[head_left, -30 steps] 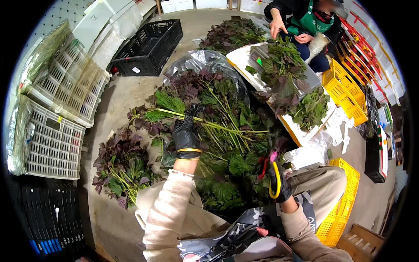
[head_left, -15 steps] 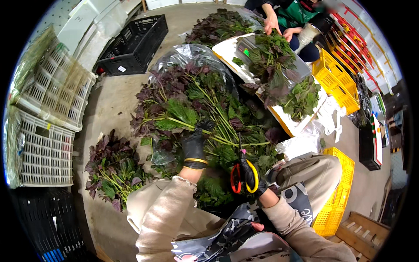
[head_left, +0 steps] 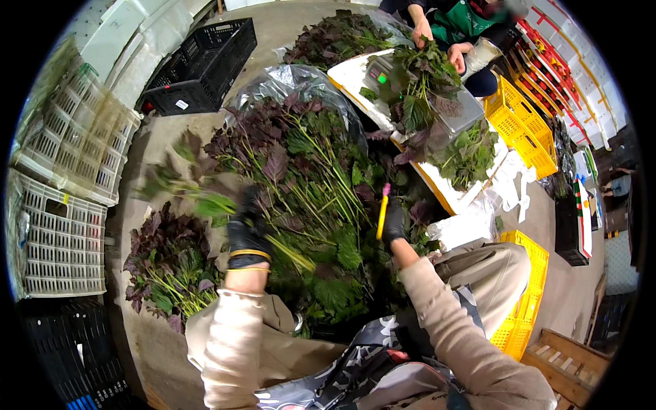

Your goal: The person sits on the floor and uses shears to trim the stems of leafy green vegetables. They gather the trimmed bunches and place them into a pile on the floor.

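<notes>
Purple-and-green leafy stems, which look like perilla, are heaped in a large pile [head_left: 311,178] before me, partly inside a clear plastic bag [head_left: 301,78]. My black-gloved left hand [head_left: 247,232] is closed around a cut perilla stem [head_left: 290,253], held over the pile's left side; its leafy end is smeared by motion. Over the right side of the pile is my right hand [head_left: 394,220], also gloved, closed on scissors [head_left: 383,213]. Their yellow handle shows edge-on with a pink bit at the pivot; the blades are hidden. A smaller perilla bunch [head_left: 171,263] lies on the floor left of my knee.
Across from me a co-worker's hands [head_left: 424,31] hold perilla over a scale [head_left: 454,119] on a white foam box [head_left: 355,72]. Yellow crates [head_left: 523,123] stand at right, a black crate [head_left: 201,65] at back left, white slatted crates [head_left: 61,236] at far left.
My left hand has moved left and down, swinging the stem away from the pile's middle. My right hand has moved up, and the scissors have turned edge-on. The co-worker's perilla has shifted slightly.
</notes>
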### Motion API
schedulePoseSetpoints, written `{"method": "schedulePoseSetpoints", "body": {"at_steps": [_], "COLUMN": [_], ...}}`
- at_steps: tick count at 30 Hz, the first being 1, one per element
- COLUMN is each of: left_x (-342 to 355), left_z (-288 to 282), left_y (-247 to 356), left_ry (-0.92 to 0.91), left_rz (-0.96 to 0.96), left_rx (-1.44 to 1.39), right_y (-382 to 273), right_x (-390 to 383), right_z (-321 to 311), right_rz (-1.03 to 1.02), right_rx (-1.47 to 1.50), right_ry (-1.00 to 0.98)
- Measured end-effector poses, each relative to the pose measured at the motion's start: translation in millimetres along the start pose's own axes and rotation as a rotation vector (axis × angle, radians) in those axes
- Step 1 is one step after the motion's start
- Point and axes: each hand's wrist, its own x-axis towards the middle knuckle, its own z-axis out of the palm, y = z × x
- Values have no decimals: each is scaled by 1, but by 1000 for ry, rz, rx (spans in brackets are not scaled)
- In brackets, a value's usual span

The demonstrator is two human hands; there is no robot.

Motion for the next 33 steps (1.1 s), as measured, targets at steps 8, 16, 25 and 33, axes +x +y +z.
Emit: {"method": "schedulePoseSetpoints", "body": {"at_steps": [8,16,25,33], "left_x": [-20,-9,-11,-18], "left_z": [19,11,30,42], "left_y": [8,-4,-12,-22], "left_ry": [-132,-176,-21,42], "left_rz": [238,111,38,45], "left_rx": [28,85,-29,-5], "right_y": [31,21,-38,-53], "right_x": [58,87,73,13], "right_z": [71,59,-4,-10], "right_rz": [-113,-259,-196,-84], "right_rx": [-265,-335,-282,740], "right_ry": [-49,-96,-104,-198]}}
